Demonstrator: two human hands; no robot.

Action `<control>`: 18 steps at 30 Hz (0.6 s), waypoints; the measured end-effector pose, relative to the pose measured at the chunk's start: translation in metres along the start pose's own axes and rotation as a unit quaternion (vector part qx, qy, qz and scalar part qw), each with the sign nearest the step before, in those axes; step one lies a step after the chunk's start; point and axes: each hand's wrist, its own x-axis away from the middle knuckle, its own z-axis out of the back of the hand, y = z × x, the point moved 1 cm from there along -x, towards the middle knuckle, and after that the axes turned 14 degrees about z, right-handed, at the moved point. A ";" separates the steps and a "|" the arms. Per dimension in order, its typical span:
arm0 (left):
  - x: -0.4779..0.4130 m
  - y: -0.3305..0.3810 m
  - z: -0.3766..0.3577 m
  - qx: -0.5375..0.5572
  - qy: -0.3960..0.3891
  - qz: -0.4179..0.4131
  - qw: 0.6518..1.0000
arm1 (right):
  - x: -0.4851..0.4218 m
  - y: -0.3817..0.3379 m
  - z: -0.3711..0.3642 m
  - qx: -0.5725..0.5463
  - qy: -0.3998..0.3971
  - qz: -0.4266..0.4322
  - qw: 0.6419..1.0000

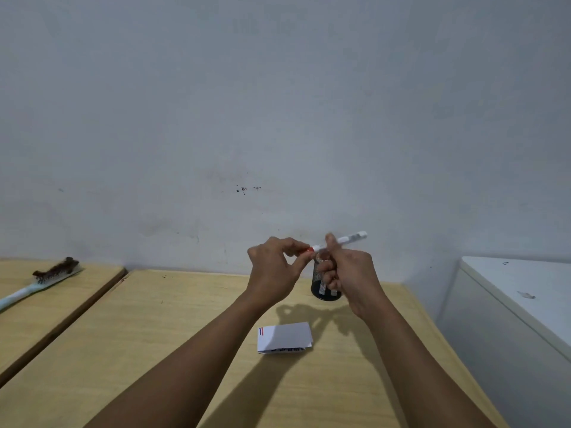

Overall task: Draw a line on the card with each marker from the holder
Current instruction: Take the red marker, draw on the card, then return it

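Both hands are raised above the desk (185, 319) near the middle of the frame, holding one white marker (349, 239) between them. The right hand (349, 273) has its fingers curled around the barrel, thumb up against it, and the far end slants toward the upper right. The left hand (275, 270) pinches the red end (310, 249) between thumb and fingertips. Just behind and below the right hand stands the dark mesh holder (321, 288), partly hidden. The white card (284, 336) lies flat on the desk below the hands, well apart from them, with short red and blue lines at its upper left corner. A brush (46, 278) rests at the left edge.
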 end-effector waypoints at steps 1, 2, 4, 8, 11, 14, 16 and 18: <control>-0.006 0.005 0.000 -0.020 0.020 -0.008 1.000 | -0.006 -0.002 0.003 0.056 0.030 0.039 0.997; -0.012 0.010 0.001 -0.041 0.034 -0.019 0.998 | -0.012 -0.003 0.008 0.123 0.058 0.100 0.986; -0.024 0.021 -0.001 -0.078 0.037 -0.054 0.995 | -0.022 -0.008 0.018 0.237 0.044 0.231 0.943; -0.046 0.040 -0.012 -0.101 0.016 -0.118 0.988 | -0.045 -0.005 0.028 0.341 -0.039 0.330 0.879; -0.062 0.051 -0.021 -0.066 -0.005 -0.101 0.993 | -0.065 -0.001 0.035 0.316 -0.014 0.316 0.894; -0.077 0.040 -0.036 -0.098 -0.020 -0.063 0.993 | -0.078 0.008 0.044 0.287 0.019 0.271 0.918; -0.086 0.025 -0.051 -0.151 -0.042 -0.045 0.987 | -0.085 0.017 0.049 0.281 0.015 0.248 0.927; -0.093 0.009 -0.068 -0.197 -0.062 -0.022 0.978 | -0.092 0.028 0.052 0.289 -0.009 0.236 0.928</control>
